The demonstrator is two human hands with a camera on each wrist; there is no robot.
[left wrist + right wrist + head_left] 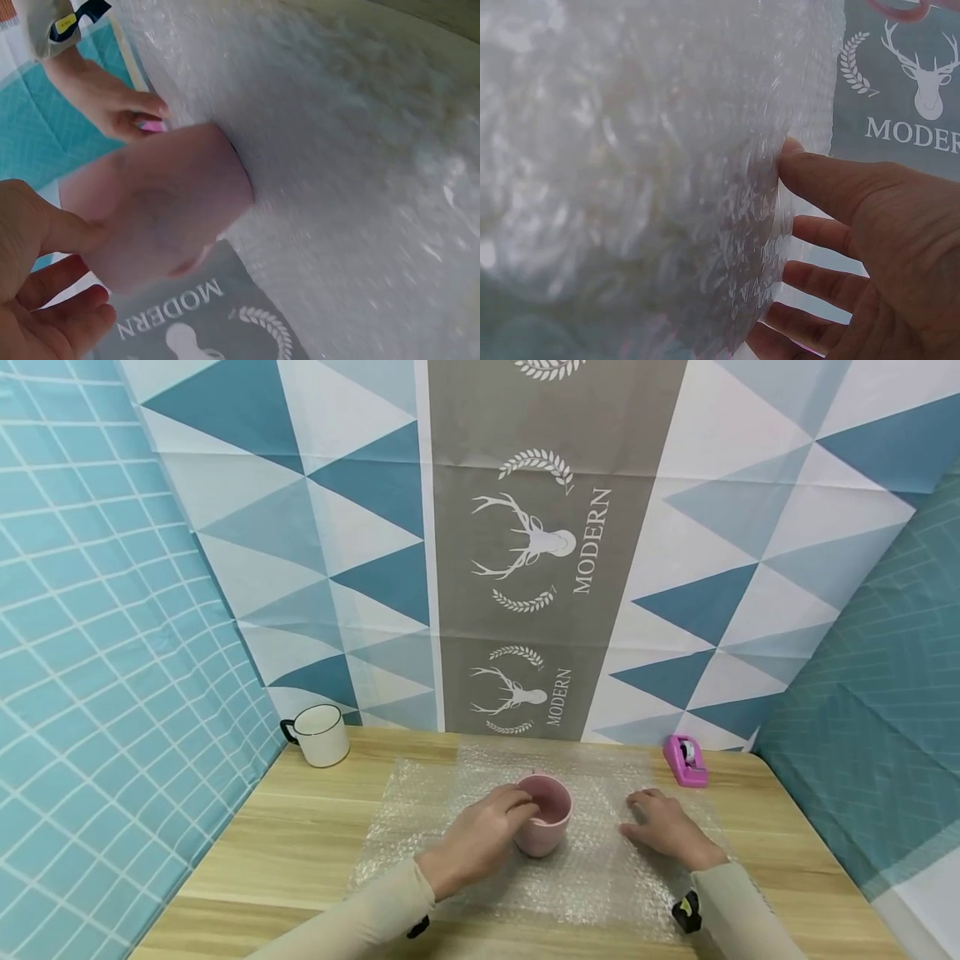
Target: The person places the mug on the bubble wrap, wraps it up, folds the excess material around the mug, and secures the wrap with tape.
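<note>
A pink mug (542,835) stands upright on a sheet of bubble wrap (600,877) spread over the table. My left hand (480,837) pinches its near left rim, fingertips reaching over into the opening. From the left wrist, the thumb lies along the outer wall of the mug (161,199). Off to the mug's right, my right hand (663,828) rests on the bubble wrap with fingers spread. Its fingertips and thumb touch the wrap's surface in the right wrist view, where the hand (885,247) holds nothing.
At the table's back left stands a white enamel mug (322,739) with a dark rim and black handle. A pink tape dispenser (686,761) sits at the back right, just past the wrap. Patterned fabric (360,568) encloses the wooden table (300,852) behind and on both sides.
</note>
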